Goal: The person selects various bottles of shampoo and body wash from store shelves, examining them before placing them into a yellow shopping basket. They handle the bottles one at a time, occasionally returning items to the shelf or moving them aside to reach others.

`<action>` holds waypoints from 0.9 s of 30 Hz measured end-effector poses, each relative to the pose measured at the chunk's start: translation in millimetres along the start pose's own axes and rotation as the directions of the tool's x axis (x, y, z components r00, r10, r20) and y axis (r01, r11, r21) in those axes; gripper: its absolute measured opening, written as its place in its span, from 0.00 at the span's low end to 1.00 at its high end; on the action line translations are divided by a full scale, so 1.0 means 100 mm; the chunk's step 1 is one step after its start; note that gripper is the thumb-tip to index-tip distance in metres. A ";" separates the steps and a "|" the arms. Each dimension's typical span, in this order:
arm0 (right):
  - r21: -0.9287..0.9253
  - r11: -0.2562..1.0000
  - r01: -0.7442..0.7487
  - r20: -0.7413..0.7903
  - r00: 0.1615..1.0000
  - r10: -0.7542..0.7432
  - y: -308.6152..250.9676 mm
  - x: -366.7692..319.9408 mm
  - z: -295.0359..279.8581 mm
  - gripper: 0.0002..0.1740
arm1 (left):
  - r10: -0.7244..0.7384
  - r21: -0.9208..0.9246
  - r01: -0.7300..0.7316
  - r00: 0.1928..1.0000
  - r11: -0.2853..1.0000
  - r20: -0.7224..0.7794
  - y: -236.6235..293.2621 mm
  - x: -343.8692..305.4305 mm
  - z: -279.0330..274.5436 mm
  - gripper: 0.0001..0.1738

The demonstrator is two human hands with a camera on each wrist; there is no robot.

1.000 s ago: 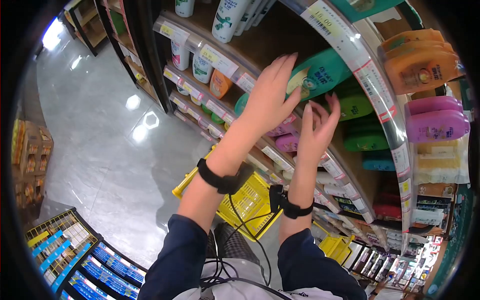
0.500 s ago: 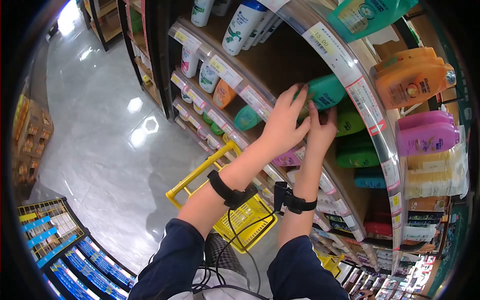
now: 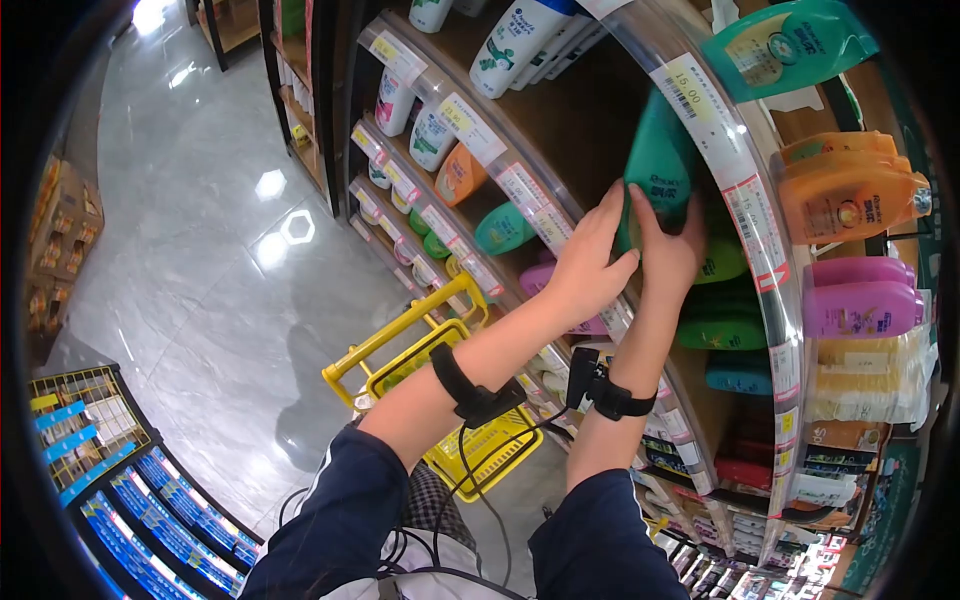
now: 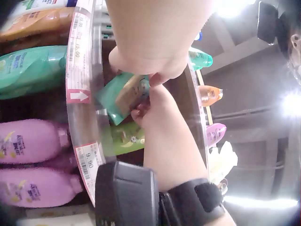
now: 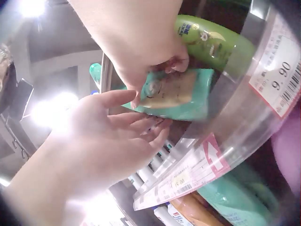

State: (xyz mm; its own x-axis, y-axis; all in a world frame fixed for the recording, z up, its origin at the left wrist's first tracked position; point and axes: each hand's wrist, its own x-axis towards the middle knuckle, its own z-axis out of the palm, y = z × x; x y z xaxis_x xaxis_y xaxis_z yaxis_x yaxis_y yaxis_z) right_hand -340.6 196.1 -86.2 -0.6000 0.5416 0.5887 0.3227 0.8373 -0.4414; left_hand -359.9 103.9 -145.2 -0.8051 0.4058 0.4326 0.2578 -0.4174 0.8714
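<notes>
A teal shampoo bottle point(image 3: 655, 165) stands upright on a shop shelf, behind a clear rail with price tags point(image 3: 742, 195). My left hand point(image 3: 590, 262) lies flat against the bottle's left side with its fingers straight. My right hand point(image 3: 672, 255) grips the bottle from the right and below. In the right wrist view the right hand point(image 5: 141, 42) pinches the teal bottle point(image 5: 183, 96), and the left hand point(image 5: 113, 136) reaches it with extended fingers. The left wrist view shows the left hand point(image 4: 155, 42) above the bottle point(image 4: 123, 94), with the strapped right forearm point(image 4: 164, 141) below.
Green bottles point(image 3: 720, 325) lie just under the teal one. Orange bottles point(image 3: 850, 190) and pink bottles point(image 3: 865, 300) fill the shelf to the right. A yellow basket point(image 3: 475, 445) sits below my arms. At lower left is a wire rack of blue packs point(image 3: 150, 500), beside a grey tiled floor point(image 3: 200, 250).
The teal bottle lay tilted on the shelf; now it stands upright, further up. Both hands closed in on it and rose with it.
</notes>
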 end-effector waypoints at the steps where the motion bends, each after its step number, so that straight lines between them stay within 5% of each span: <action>1: -0.062 0.998 0.023 0.007 1.000 -0.023 -0.03 0.02 0.01 0.41 | -0.014 -0.066 0.012 1.000 0.998 -0.021 -0.04 -0.01 0.02 0.43; 5: -0.177 0.979 0.106 0.046 0.994 -0.099 -0.38 -0.06 -0.05 0.40 | -0.165 -0.532 0.120 0.985 0.838 -0.038 -0.08 -0.10 0.03 0.47; 12: -0.230 0.937 0.261 -0.031 0.961 -0.275 -0.66 -0.34 -0.03 0.39 | -0.263 -0.651 0.164 0.963 0.741 -0.057 0.15 -0.33 -0.20 0.47; 19: -0.143 0.965 0.221 -0.130 0.962 -0.240 -0.52 -0.31 0.09 0.39 | -0.160 -0.536 0.118 0.987 0.836 -0.033 0.13 -0.22 -0.25 0.46; 22: -0.094 0.977 0.191 -0.165 0.965 -0.205 -0.36 -0.23 0.15 0.39 | 0.065 -0.238 -0.062 0.998 0.969 0.004 -0.05 -0.05 -0.26 0.45; 27: 0.000 0.998 0.060 -0.168 0.984 -0.060 -0.10 -0.11 0.28 0.40 | 0.015 0.073 -0.021 0.997 0.997 0.075 0.01 0.12 -0.30 0.43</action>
State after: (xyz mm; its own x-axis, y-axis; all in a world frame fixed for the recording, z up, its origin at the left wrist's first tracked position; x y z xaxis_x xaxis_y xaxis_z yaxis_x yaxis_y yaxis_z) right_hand -357.5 179.3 -107.1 -0.4869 0.4957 0.7192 0.2856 0.8684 -0.4053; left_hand -385.2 84.5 -146.4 -0.7590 0.4590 0.4618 0.3126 -0.3653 0.8768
